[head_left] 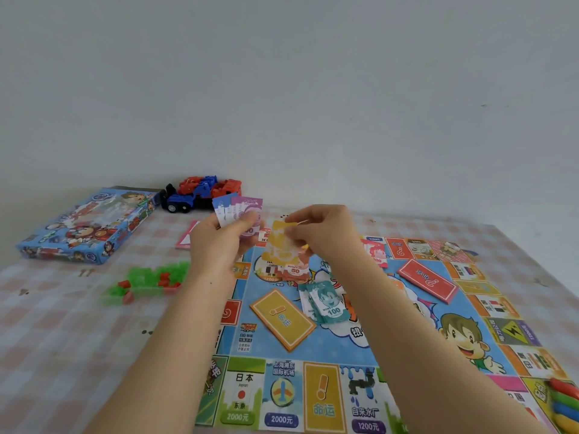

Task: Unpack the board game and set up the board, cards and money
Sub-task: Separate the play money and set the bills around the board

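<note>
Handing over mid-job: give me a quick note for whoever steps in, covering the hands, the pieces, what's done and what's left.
Left hand grips a fan of blue and purple notes. Right hand pinches a yellow note above the board.
Done: board unfolded; yellow card deck and red card deck on it; 50 notes and 100 notes piled.
Remaining: sort the held notes into piles.
Box sits far left.

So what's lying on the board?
A yellow deck, a red deck, teal 100 notes, orange 50 notes, pink notes and coloured pieces at the corner. The arms cover parts of the board, so more may lie beneath.
</note>
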### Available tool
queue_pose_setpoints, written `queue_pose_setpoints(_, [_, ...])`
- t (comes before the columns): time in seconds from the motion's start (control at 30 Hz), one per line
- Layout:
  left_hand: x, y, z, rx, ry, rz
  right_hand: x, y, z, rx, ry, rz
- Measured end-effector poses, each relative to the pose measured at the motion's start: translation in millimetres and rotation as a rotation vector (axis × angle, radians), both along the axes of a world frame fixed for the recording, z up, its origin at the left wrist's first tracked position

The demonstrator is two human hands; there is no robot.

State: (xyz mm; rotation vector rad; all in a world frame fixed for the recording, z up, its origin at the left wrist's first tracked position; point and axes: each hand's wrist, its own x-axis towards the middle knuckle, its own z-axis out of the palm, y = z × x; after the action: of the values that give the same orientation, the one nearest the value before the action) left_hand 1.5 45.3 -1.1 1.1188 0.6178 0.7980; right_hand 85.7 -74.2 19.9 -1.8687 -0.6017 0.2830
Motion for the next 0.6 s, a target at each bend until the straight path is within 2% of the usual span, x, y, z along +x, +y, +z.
queue_pose_setpoints(0.17, [-3.2, 4.2, -0.4, 0.011, 0.022, 0.106, -4.0, 34.0, -4.0, -0.088, 0.023, 0.049])
queue_pose_setpoints(0.33, [-3.7, 4.7, -2.1, 0.033, 0.061, 0.079, -2.0, 38.2, -12.6, -0.136, 0.015, 0.024])
queue_pose_setpoints(0.5, [0.9, -1.3, -3.8, 0.074, 0.103, -0.018, -1.0, 15.3, 0.7, 0.076, 0.020, -0.088])
queue_pose_setpoints(0.6, [1.8, -9.8, -3.0, 0.145, 0.147, -0.121, -3.8, 1.8, 1.8, 0.090, 0.028, -0.069])
